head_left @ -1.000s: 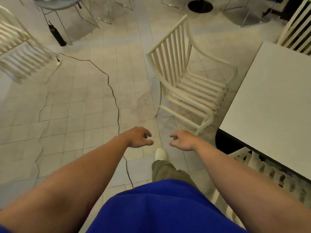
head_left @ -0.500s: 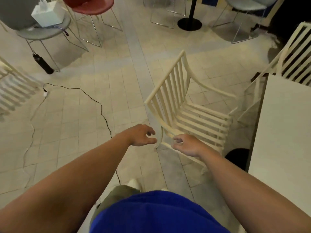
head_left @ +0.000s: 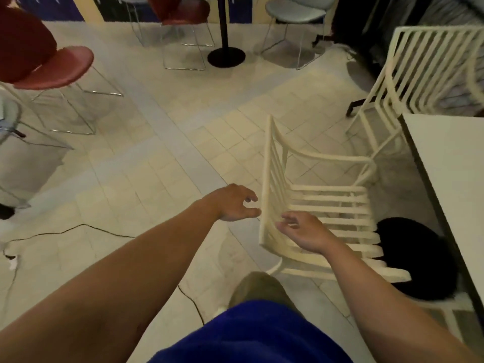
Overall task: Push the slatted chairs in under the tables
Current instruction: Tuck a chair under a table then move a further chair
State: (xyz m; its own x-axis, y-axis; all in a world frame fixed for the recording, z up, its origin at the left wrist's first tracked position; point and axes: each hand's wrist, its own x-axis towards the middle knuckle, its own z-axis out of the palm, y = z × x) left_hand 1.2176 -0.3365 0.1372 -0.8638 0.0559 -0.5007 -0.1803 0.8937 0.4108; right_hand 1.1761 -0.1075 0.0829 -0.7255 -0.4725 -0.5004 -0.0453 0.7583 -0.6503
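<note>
A cream slatted chair (head_left: 327,205) stands on the tiled floor facing right, its seat pointing at the white table (head_left: 450,179) along the right edge. My left hand (head_left: 235,203) hovers open just left of the chair's backrest, thumb tip almost at the top rail. My right hand (head_left: 303,231) is open over the lower end of the backrest, fingers spread, holding nothing. A second slatted chair (head_left: 419,74) stands at the far end of the table.
The table's black round base (head_left: 424,258) lies under its edge, beside the chair's seat. A black cable (head_left: 78,229) runs over the floor at left. Red chairs (head_left: 52,66), a grey chair (head_left: 296,11) and a black pedestal base (head_left: 226,57) stand further back.
I have stepped closer to the slatted chair. Both hands have moved forward and now reach its backrest, where before they were well short of it.
</note>
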